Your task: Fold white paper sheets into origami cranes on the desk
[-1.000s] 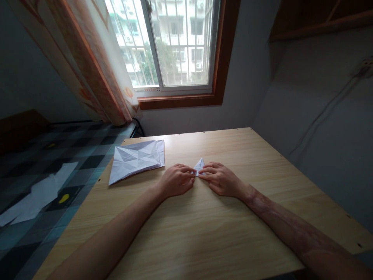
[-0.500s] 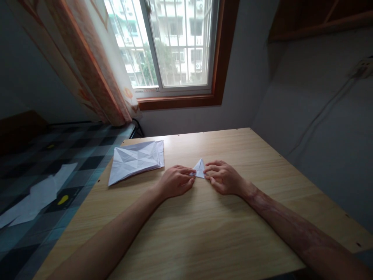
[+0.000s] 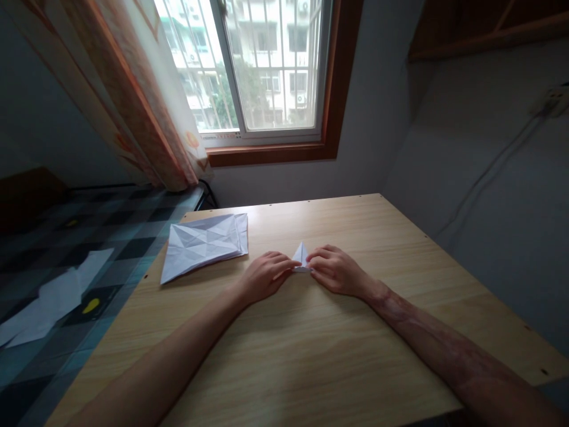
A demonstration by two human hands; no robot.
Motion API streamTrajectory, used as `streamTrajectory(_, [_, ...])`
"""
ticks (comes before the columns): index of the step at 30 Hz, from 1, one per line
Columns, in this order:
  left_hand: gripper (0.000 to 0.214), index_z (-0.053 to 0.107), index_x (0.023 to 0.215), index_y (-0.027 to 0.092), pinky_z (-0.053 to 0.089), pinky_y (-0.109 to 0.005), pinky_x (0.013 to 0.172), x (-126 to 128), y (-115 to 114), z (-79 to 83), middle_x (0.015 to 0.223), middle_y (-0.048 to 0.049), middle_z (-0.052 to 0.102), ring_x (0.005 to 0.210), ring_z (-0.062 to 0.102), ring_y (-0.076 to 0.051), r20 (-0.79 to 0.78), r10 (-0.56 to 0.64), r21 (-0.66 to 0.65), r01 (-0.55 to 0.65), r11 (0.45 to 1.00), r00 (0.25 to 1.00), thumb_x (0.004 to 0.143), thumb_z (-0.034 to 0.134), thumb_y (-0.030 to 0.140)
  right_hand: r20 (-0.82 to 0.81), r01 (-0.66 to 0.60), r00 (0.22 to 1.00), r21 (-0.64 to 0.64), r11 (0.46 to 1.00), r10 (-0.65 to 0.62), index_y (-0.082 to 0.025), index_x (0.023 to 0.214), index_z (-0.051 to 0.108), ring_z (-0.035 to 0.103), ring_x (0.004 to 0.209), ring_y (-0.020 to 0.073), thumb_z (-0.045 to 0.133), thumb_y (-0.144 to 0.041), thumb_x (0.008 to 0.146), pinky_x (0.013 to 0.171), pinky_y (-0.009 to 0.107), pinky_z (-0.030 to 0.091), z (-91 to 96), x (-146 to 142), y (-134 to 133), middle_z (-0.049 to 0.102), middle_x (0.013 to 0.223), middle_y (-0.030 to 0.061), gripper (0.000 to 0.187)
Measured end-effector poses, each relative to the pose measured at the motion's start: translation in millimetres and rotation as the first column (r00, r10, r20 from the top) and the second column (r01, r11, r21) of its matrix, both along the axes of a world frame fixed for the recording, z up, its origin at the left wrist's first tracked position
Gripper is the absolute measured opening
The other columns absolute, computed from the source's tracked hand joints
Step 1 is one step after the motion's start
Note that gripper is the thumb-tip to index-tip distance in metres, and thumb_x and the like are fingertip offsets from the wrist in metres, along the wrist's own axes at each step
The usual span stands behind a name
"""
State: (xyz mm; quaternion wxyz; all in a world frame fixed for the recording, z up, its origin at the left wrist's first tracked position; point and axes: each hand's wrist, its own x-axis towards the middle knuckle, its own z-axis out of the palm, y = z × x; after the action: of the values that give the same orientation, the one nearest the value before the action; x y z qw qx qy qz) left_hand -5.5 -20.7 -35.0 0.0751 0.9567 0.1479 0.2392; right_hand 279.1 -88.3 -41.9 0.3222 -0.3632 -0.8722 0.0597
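- On the table (image 3: 249, 362), in the head view, a small white triangle (image 3: 301, 255) of folded paper lies between my two hands, its peak pointing away from me towards the window (image 3: 275, 77).
- My left hand (image 3: 265, 276) is at the triangle's left lower corner; my grip there is narrow, the fingertips closed on the paper.
- My right hand (image 3: 336, 270) has the right lower corner; its fingers are curled and its thumb is near them, in an equally narrow hold on the paper. The exact place of each fingertip is too small to make out.
- Between my hands the triangle shows a crease running down from the peak, and its lower edge lies nearest me.
- Beyond my left hand and apart from it, near the table's far left corner, white sheets (image 3: 207, 238) lie in a loose, overlapping pile; the top one is crossed by many fold lines.
- Left of the table is a bed (image 3: 146, 222) with a checked cover, and more white papers (image 3: 57, 302) lie on it.
- Behind the table, a curtain (image 3: 146, 101) patterned in orange hangs at the left of the window.
- On my right, a cord (image 3: 493, 166) runs down the wall from a socket (image 3: 553, 102), below a brown shelf (image 3: 489, 41).
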Motion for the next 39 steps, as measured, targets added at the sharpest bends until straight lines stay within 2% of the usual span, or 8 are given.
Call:
streamTrajectory(5, [0.022, 0.078, 0.108, 0.026, 0.058, -0.036, 0.096, 0, -3, 3.4, 0.113, -0.0061, 0.08, 0.097, 0.075, -0.02, 0.018, -0.048, -0.043, 0.049, 0.998, 0.999, 0.102, 0.058, 0.02, -0.011, -0.026, 1.0, -0.024, 0.999, 0.026, -0.028, 0.115, 0.073, 0.069, 0.119, 0.0273, 0.062, -0.015, 0.103, 0.108, 0.046, 0.053, 2.8, -2, -2, 0.078, 0.124, 0.0065, 0.021])
streamTrajectory(10, [0.013, 0.076, 0.099, 0.024, 0.058, -0.035, 0.086, 3, -8, 3.9, 0.102, -0.0067, 0.078, 0.091, 0.073, -0.021, 0.02, 0.038, -0.004, -0.038, 0.999, 0.999, 0.1, 0.063, 0.027, 0.002, 0.019, 1.0, -0.054, 0.998, -0.018, -0.026, 0.137, 0.064, 0.067, 0.124, 0.0294, 0.066, -0.019, 0.102, 0.112, 0.047, 0.051, -1.1, -3, -1, 0.075, 0.13, 0.0102, 0.035])
streamTrajectory(15, [0.022, 0.076, 0.121, 0.026, 0.056, -0.038, 0.091, 6, -9, 2.5, 0.102, -0.006, 0.077, 0.093, 0.071, -0.022, -0.028, 0.02, 0.064, -0.018, 0.998, 0.999, 0.105, 0.061, 0.029, 0.047, 0.034, 0.998, -0.03, 0.999, -0.032, -0.025, 0.137, 0.062, 0.065, 0.121, 0.031, 0.069, -0.023, 0.101, 0.115, 0.05, 0.047, -0.3, -4, -2, 0.073, 0.128, 0.0117, 0.037])
streamTrajectory(18, [0.039, 0.066, 0.143, 0.023, 0.056, -0.04, 0.092, 8, -10, 3.5, 0.104, -0.0081, 0.075, 0.096, 0.07, -0.025, -0.07, 0.046, 0.042, -0.043, 0.998, 0.996, 0.104, 0.059, 0.026, 0.022, 0.051, 0.998, -0.008, 0.999, -0.051, -0.024, 0.133, 0.061, 0.064, 0.117, 0.0325, 0.074, -0.026, 0.097, 0.11, 0.05, 0.049, -0.8, -4, -3, 0.072, 0.122, 0.0125, 0.038])
streamTrajectory(21, [0.046, 0.06, 0.149, 0.023, 0.057, -0.041, 0.097, 9, -10, 4.8, 0.112, -0.0092, 0.076, 0.104, 0.07, -0.026, -0.098, 0.062, -0.001, -0.062, 0.998, 0.993, 0.103, 0.059, 0.027, -0.015, 0.09, 0.996, 0.0, 0.996, -0.09, -0.022, 0.131, 0.06, 0.064, 0.11, 0.0326, 0.077, -0.032, 0.096, 0.1, 0.048, 0.052, -3.4, -3, -3, 0.071, 0.118, 0.0127, 0.04])
streamTrajectory(29, [0.037, 0.06, 0.14, 0.022, 0.056, -0.044, 0.11, 9, -11, 4.8, 0.137, -0.0107, 0.075, 0.125, 0.072, -0.027, -0.071, 0.028, -0.068, -0.033, 0.997, 0.997, 0.103, 0.056, 0.022, -0.093, 0.253, 0.962, -0.039, 0.967, -0.256, -0.023, 0.093, 0.065, 0.062, 0.084, 0.0254, 0.076, -0.029, 0.096, 0.078, 0.039, 0.048, -8.4, -1, -1, 0.069, 0.088, 0.0055, 0.013])
streamTrajectory(36, [0.015, 0.069, 0.11, 0.024, 0.055, -0.048, 0.114, 9, -10, 6.2, 0.148, -0.0101, 0.071, 0.133, 0.07, -0.028, -0.082, 0.056, -0.101, -0.065, 0.993, 0.995, 0.11, 0.056, 0.031, -0.19, 0.215, 0.957, -0.042, 0.976, -0.219, -0.024, 0.069, 0.061, 0.067, 0.085, 0.0243, 0.07, -0.021, 0.099, 0.083, 0.041, 0.053, -8.9, -1, 0, 0.08, 0.088, 0.0048, 0.032])
streamTrajectory(39, [0.019, 0.071, 0.119, 0.023, 0.055, -0.051, 0.117, 9, -8, 3.0, 0.15, -0.0117, 0.07, 0.138, 0.067, -0.03, -0.054, 0.126, -0.114, -0.132, 0.985, 0.99, 0.108, 0.059, 0.032, -0.216, 0.184, 0.957, -0.071, 0.98, -0.195, -0.024, 0.061, 0.054, 0.07, 0.085, 0.0226, 0.07, -0.019, 0.099, 0.084, 0.041, 0.054, -12.0, 0, 1, 0.084, 0.1, 0.004, 0.041])
